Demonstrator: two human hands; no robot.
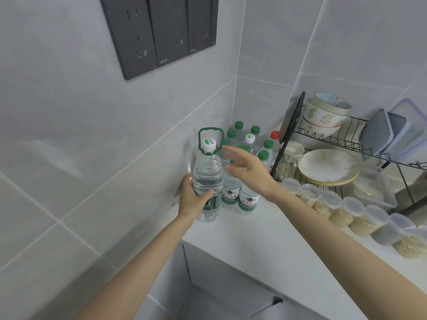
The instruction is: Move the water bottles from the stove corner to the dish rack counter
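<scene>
My left hand [193, 197] grips a large clear water bottle [208, 179] with a white cap and a green carry handle, upright at the left end of the white counter [265, 245]. Behind it, in the wall corner, stands a cluster of several smaller bottles [248, 144] with green caps, one with a white cap and one with a red cap [275, 135]. My right hand [249, 172] hovers open over the front bottles of that cluster, fingers spread and pointing left, holding nothing.
A black wire dish rack [346, 144] with bowls, plates and plastic lids stands right of the bottles. A row of several lidded plastic jars [335, 206] lines the counter in front of it. Dark wall sockets [161, 31] hang above. The counter drops off at lower left.
</scene>
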